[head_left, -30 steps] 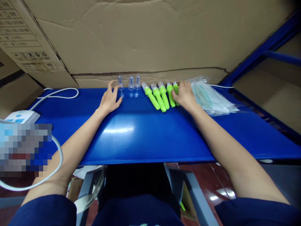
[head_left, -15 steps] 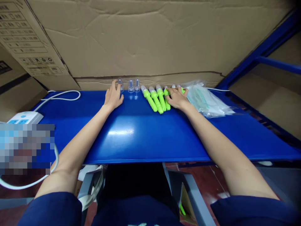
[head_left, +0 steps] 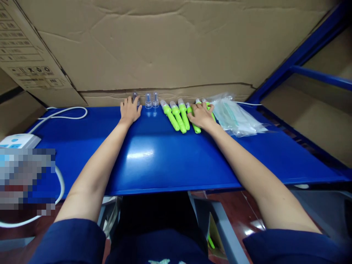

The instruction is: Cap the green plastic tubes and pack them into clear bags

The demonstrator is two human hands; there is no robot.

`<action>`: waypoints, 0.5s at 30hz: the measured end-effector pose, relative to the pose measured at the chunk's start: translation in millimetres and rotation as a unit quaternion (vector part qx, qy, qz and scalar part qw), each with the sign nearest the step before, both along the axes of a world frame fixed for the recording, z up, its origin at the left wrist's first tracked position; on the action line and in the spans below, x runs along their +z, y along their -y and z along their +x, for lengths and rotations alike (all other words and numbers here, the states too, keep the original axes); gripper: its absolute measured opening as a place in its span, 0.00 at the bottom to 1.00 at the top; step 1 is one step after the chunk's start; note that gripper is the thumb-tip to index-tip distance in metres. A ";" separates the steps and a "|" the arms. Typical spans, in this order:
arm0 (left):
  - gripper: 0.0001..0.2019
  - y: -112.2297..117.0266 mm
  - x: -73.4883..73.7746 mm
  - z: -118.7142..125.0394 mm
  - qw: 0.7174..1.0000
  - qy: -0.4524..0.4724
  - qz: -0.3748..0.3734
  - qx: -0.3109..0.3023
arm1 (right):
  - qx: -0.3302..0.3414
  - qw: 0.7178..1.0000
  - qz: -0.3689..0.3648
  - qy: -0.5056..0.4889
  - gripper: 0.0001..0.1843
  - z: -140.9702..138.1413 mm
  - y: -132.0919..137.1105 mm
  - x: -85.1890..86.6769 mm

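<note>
My left hand [head_left: 130, 110] lies on the table with fingers spread, its fingertips at a clear plastic cap [head_left: 135, 96] that they partly cover. Just right of it, two more clear caps [head_left: 151, 101] stand upright. Toward the middle, lime-green torch-like sticks with clear domed ends [head_left: 173, 119] lie side by side, slanting toward me. My right hand [head_left: 202, 115] rests over further sticks of this kind, fingers apart and touching them. One green stick [head_left: 197, 128] shows below that palm; its upper part is mostly hidden.
A clear plastic bag [head_left: 238, 117] with pale contents lies right of my right hand on the blue table [head_left: 170, 161]. Cardboard [head_left: 154, 55] rises behind. At left are a white power strip [head_left: 22, 140], its cable and a blurred-out patch. Blue frame bars [head_left: 321, 75] stand at right.
The view has shifted slightly. My left hand has turned flatter beside the clear cap. Under my right hand, one green stick has shifted a little away from its left neighbours.
</note>
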State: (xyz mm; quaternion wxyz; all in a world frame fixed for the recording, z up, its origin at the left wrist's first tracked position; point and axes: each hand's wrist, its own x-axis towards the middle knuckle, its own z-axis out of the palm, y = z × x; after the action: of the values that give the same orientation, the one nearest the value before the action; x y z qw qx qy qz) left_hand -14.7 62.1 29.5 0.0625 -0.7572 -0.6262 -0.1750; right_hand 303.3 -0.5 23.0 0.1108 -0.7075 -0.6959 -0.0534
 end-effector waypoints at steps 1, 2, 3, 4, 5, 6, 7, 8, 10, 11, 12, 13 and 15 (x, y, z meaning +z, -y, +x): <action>0.33 0.3 0.1 -0.2 1.000 -0.003 -0.001 -0.001 | 0.000 1.000 -0.001 -0.003 0.34 -0.7 0.4 0.3; 0.33 0.8 0.1 -0.7 1.000 -0.005 -0.001 -0.003 | 0.000 1.000 -0.003 -0.005 0.35 -1.4 0.9 0.8; 0.33 1.4 -0.1 -1.5 1.000 -0.007 0.000 -0.005 | 0.000 1.000 -0.005 -0.006 0.35 -2.1 1.4 1.4; 0.33 2.2 -0.5 -2.5 1.000 -0.009 0.003 -0.008 | 0.000 1.000 -0.007 -0.007 0.35 -2.9 2.1 2.0; 0.33 3.2 -1.0 -3.8 1.000 -0.010 0.005 -0.011 | -0.003 1.000 -0.010 -0.006 0.36 -3.7 2.7 2.6; 0.32 4.5 -1.4 -5.3 1.000 -0.011 0.007 -0.015 | -0.007 1.000 -0.013 -0.006 0.36 -4.5 3.3 3.1; 0.32 5.9 -1.7 -6.9 1.000 -0.011 0.009 -0.018 | -0.011 1.000 -0.016 -0.005 0.36 -5.3 3.9 3.3; 0.31 7.6 -1.7 -8.5 1.000 -0.013 0.011 -0.022 | -0.015 1.000 -0.018 -0.003 0.36 -6.0 4.3 3.4; 0.31 11.2 -1.0 -11.5 0.999 -0.020 0.013 -0.029 | -0.020 1.000 -0.017 -0.003 0.36 -6.9 4.6 2.5; 0.31 13.0 -0.4 -12.8 0.999 -0.025 0.014 -0.033 | -0.020 1.000 -0.014 -0.003 0.36 -7.2 4.6 1.7; 0.31 14.9 0.4 -13.9 0.999 -0.029 0.015 -0.037 | -0.020 1.000 -0.011 -0.003 0.36 -7.3 4.5 0.8; 0.31 16.8 1.2 -14.8 0.999 -0.033 0.016 -0.039 | -0.020 1.000 -0.007 -0.002 0.36 -7.4 4.4 -0.1; 0.31 20.7 2.8 -15.9 0.998 -0.039 0.013 -0.041 | -0.023 1.000 -0.007 0.004 0.36 -7.5 4.2 -1.3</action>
State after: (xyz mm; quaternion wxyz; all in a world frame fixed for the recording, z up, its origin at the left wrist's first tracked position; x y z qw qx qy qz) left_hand -30.6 41.5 32.2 0.0892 -0.7879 -0.5890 -0.1558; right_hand 295.8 -4.6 21.7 0.1018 -0.7239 -0.6802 -0.0536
